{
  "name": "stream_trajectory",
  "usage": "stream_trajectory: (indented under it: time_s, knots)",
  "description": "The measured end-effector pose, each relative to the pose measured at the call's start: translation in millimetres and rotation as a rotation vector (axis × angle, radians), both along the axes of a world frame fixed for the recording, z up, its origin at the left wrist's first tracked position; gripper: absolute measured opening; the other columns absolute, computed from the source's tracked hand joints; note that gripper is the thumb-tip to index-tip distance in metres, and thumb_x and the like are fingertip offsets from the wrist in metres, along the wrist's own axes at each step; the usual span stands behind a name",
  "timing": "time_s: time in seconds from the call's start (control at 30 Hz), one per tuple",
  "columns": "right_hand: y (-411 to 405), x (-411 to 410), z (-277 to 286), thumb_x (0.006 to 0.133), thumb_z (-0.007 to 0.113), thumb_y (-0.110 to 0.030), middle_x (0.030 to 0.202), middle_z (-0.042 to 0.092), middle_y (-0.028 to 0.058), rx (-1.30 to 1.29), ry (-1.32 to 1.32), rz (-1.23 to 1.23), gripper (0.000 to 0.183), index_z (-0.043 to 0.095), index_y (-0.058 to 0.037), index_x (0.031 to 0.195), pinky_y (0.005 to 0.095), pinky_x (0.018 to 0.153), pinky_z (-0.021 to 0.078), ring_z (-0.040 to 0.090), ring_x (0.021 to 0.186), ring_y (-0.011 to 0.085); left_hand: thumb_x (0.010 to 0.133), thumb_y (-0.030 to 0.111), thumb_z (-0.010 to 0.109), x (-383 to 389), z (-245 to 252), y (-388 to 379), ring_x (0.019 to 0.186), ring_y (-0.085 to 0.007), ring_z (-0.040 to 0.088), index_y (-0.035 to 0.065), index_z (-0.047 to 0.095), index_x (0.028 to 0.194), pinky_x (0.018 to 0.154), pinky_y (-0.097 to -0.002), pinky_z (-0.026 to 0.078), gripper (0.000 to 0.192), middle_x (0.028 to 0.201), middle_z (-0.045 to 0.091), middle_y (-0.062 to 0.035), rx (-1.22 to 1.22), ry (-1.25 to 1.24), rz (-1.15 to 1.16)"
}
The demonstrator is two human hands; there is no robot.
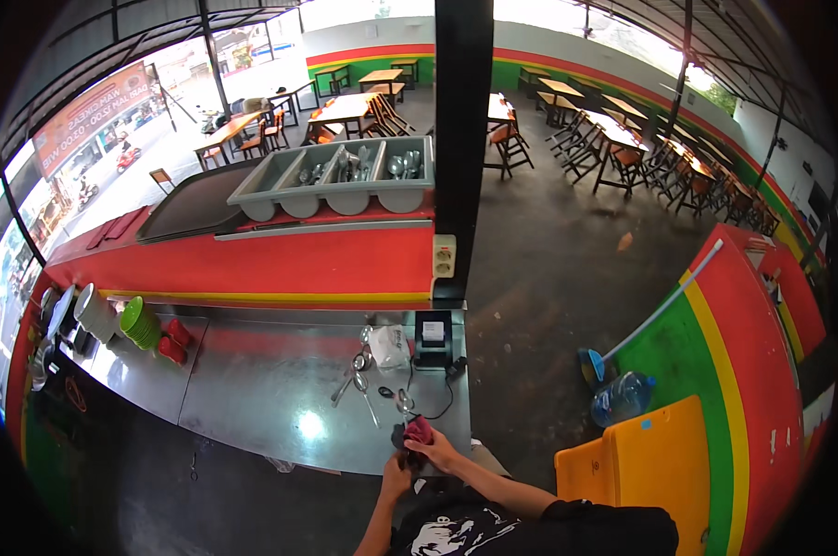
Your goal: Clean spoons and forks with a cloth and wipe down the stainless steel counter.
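My right hand (437, 450) grips a dark red cloth (419, 429) at the near edge of the steel counter (252, 389). Just below it, my left hand (395, 475) is closed on the lower, darker folds of the same cloth. A spoon (405, 400) rises out of the bundle, bowl upward; its handle is hidden in the cloth. Beyond my hands, several loose spoons (362, 382) lie on the steel. Close to them is a crumpled white plastic packet (389, 346).
A black receipt printer (433, 340) with a cable stands at the counter's right end. Green bowls (138, 322), white bowls (93, 313) and red cups (174, 340) sit left. A grey cutlery tray (335, 182) and dark serving trays (196, 201) rest on the red ledge, beside a black post (460, 153).
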State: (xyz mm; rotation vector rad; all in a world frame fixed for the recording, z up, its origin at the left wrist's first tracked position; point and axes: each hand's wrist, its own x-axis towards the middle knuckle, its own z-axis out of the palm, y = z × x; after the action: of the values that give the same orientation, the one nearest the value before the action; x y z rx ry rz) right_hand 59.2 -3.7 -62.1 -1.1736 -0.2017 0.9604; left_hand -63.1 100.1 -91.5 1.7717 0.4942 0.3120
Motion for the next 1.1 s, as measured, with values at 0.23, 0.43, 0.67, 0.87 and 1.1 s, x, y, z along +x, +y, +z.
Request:
stream_trajectory:
  time_s: [0.23, 0.43, 0.67, 0.87, 1.1]
  knots:
    - [-15.6, -17.6, 21.7, 0.078, 0.082, -0.023, 0.101, 0.062, -0.0002, -0.063, -0.123, -0.153, 0.040, 0.062, -0.0057, 0.107, 0.0258, 0.081, 0.0467, 0.056, 0.091, 0.0084, 0.088, 0.012, 0.057, -13.9, 50.9, -20.7, 0.072, -0.0211, 0.065, -0.0017, 0.059, 0.097, 0.066, -0.0341, 0.050, 0.016, 0.078, 0.066, -0.0128, 0.069, 0.056, -0.092]
    - [-49.3, -66.7, 14.2, 0.077, 0.083, -0.026, 0.097, 0.063, -0.0010, -0.041, -0.117, -0.287, 0.040, 0.064, -0.0063, 0.107, 0.0260, 0.079, 0.0470, 0.057, 0.089, 0.0081, 0.095, 0.019, 0.056, -55.2, 66.7, -70.1, 0.064, -0.0126, 0.057, -0.0004, 0.059, 0.091, 0.062, -0.0293, 0.047, 0.020, 0.072, 0.062, -0.0041, -0.119, 0.060, -0.084]
    - [-89.2, -124.7, 18.1, 0.078, 0.081, -0.022, 0.093, 0.064, -0.0003, -0.111, -0.175, -0.386, 0.036, 0.064, -0.0052, 0.105, 0.0265, 0.076, 0.0485, 0.058, 0.084, 0.0088, 0.096, 0.016, 0.056, -104.5, 44.2, -98.0, 0.066, -0.0117, 0.056, 0.0001, 0.058, 0.097, 0.061, -0.0280, 0.046, 0.016, 0.079, 0.062, -0.0036, -0.338, 0.137, -0.072]
    - [-105.5, -171.8, 23.3, 0.080, 0.079, -0.019, 0.088, 0.062, 0.0001, -0.153, -0.041, -0.395, 0.030, 0.062, -0.0059, 0.101, 0.0281, 0.067, 0.0484, 0.057, 0.080, 0.0081, 0.098, 0.016, 0.053, -136.9, 70.8, -112.3, 0.058, -0.0079, 0.052, 0.0019, 0.056, 0.089, 0.053, -0.0240, 0.040, 0.017, 0.067, 0.058, -0.0016, -0.478, 0.170, -0.096]
    - [-78.1, -168.6, 23.7, 0.080, 0.078, -0.016, 0.091, 0.064, 0.0004, -0.128, -0.001, -0.499, 0.029, 0.063, -0.0045, 0.102, 0.0264, 0.072, 0.0485, 0.059, 0.081, 0.0099, 0.098, 0.021, 0.055, -139.1, 72.6, -81.4, 0.052, -0.0053, 0.048, 0.0041, 0.052, 0.082, 0.048, -0.0233, 0.037, 0.023, 0.060, 0.055, 0.0005, -0.426, 0.120, -0.171]
